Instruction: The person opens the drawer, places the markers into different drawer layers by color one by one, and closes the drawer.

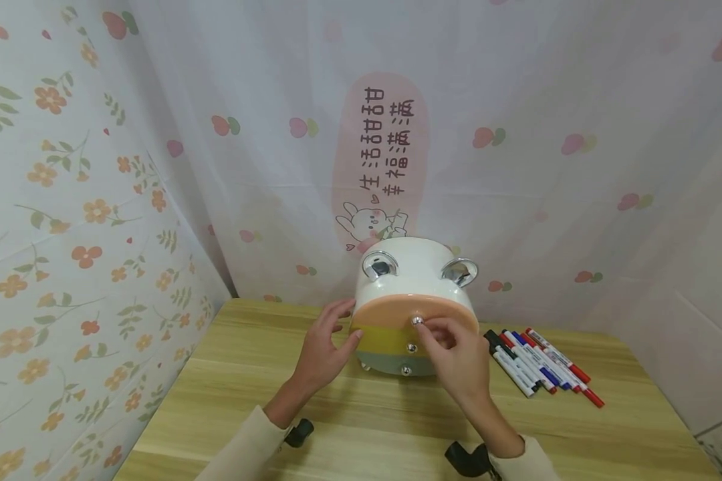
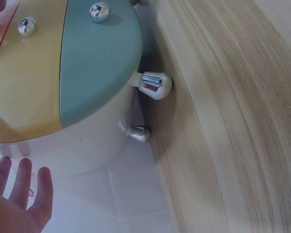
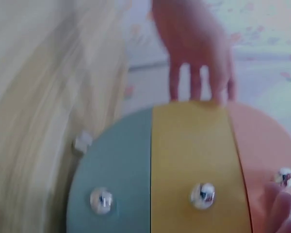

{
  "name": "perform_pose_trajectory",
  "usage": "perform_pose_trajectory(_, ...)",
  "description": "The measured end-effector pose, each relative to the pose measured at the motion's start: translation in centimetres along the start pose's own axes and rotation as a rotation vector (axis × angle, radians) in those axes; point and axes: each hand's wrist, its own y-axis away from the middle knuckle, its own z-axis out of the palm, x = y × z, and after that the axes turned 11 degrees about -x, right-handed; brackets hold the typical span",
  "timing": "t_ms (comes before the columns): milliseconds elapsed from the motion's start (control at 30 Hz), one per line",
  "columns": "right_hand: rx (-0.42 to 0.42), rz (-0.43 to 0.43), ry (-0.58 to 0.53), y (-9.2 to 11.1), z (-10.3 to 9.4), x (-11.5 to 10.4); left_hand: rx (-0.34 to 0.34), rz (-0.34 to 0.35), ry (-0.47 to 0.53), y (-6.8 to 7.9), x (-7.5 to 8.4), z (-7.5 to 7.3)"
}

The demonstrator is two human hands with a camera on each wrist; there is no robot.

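A small round-fronted drawer box with a white body, silver ear-like loops and silver feet stands on the wooden table. Its front has a peach drawer, a yellow drawer and a grey-green drawer, each with a round silver knob. My right hand pinches the peach drawer's knob between thumb and fingertips. At the box's left side, my left hand has its fingers spread, fingertips right at the white side wall. In the left wrist view, the left fingers look relaxed.
Several markers with red, blue and black caps lie in a row to the right of the box. Behind the table hangs a printed curtain, with a flowered one on the left.
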Motion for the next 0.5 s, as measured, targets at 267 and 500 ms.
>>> perform_pose_trajectory(267,-0.163,0.351,-0.234,-0.3,0.26,-0.92,0.001,0.003,0.008,-0.06,-0.01,0.06)
perform_pose_trajectory(500,-0.157,0.354,-0.254,-0.81,0.58,-1.09,0.004,0.003,0.002,0.01,-0.04,0.12)
